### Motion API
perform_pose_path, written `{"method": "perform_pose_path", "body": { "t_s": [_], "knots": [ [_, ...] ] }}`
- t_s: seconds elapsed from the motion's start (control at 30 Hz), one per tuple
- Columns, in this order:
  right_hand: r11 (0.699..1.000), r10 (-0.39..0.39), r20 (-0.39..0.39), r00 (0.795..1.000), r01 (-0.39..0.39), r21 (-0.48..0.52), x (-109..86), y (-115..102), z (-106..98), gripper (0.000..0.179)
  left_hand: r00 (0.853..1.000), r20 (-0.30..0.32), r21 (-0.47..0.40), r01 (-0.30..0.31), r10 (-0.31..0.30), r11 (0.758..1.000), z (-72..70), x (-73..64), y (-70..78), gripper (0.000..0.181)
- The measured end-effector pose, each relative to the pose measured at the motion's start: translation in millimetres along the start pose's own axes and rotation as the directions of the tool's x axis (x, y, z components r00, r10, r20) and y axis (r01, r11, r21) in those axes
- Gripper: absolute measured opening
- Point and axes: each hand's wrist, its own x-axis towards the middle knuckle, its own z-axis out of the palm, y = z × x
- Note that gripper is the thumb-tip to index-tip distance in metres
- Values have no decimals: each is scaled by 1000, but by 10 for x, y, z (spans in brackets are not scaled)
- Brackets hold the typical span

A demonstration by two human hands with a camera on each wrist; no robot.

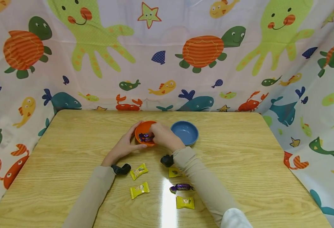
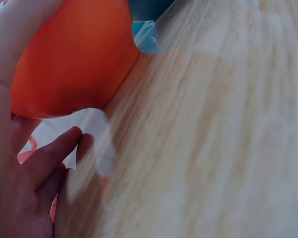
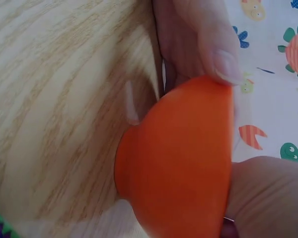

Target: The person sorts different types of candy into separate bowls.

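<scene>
An orange bowl (image 1: 137, 130) stands on the table with candies in purple wrappers (image 1: 144, 137) inside. My left hand (image 1: 126, 145) holds it from the left, thumb along the near side and fingers round the far side. In the right wrist view the left thumb presses at the rim of the orange bowl (image 3: 184, 158). My right hand (image 1: 164, 136) reaches over the right rim into the bowl, its fingers down beside the purple candies. Those fingertips are hidden, and I cannot tell whether they pinch a candy.
A blue bowl (image 1: 185, 131) stands just right of the orange one. Nearer lie yellow-wrapped candies (image 1: 139, 190) and one purple-wrapped candy (image 1: 183, 187); the right forearm partly covers a yellow packet (image 1: 174, 172). A sea-animal curtain (image 1: 161, 31) hangs behind the wooden table (image 1: 78, 145).
</scene>
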Motion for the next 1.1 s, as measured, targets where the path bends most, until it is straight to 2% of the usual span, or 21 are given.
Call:
{"method": "perform_pose_path", "body": {
  "t_s": [0.27,0.5,0.7,0.9,1.1],
  "knots": [
    [1000,3,-23,1000,-3,0,0,-20,0,19,1000,-4,15,24,-24,1000,-3,-8,10,96],
    [995,10,-16,1000,-8,100,-92,-42,-133,11,1000,-3,17,24,-24,1000,9,-7,-5,96],
    [983,-40,-51,998,48,178,-183,-43,-319,14,1000,-5,17,26,-26,1000,16,-7,4,96],
    [970,-98,-111,989,120,213,-349,-53,-532,11,1000,2,12,23,-23,1000,10,2,16,96],
    [972,-87,-130,988,113,208,-587,-26,-664,13,1000,3,7,28,-28,1000,18,10,27,97]
  ]
}}
